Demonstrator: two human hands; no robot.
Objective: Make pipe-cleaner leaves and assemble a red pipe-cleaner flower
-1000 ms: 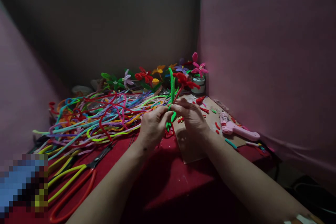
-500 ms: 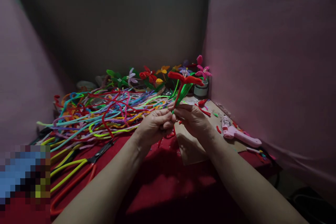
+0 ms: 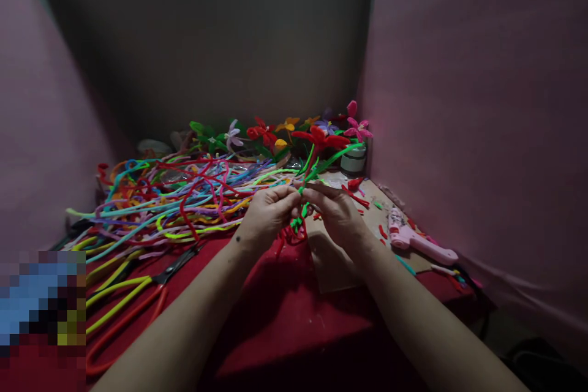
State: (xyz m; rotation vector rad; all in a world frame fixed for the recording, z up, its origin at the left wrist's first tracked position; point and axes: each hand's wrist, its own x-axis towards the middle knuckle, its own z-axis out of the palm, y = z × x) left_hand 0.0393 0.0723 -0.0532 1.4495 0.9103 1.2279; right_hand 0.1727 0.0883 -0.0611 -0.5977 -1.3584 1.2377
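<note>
A red pipe-cleaner flower (image 3: pixel 320 138) with a red stem and green leaves (image 3: pixel 337 158) stands upright above my two hands. My left hand (image 3: pixel 271 211) pinches the stem where green pipe cleaner meets it. Close against it, my right hand (image 3: pixel 335 208) is closed on the same stem from the right, fingertips nearly touching the left ones. Below the fingers hang green ends (image 3: pixel 299 220) and red loops (image 3: pixel 294 236). The exact grip of the fingertips is partly hidden.
Many coloured pipe cleaners (image 3: pixel 174 196) are heaped at the left, with scissors (image 3: pixel 177 266) in front. Finished flowers (image 3: pixel 261 131) line the back, beside a jar (image 3: pixel 353 160). A pink glue gun (image 3: pixel 420 242) rests on a board (image 3: pixel 374 229) at the right.
The red flower has tilted, so its petals show more, and its green leaves spread wider to the right. Green ends now show beneath my hands.
</note>
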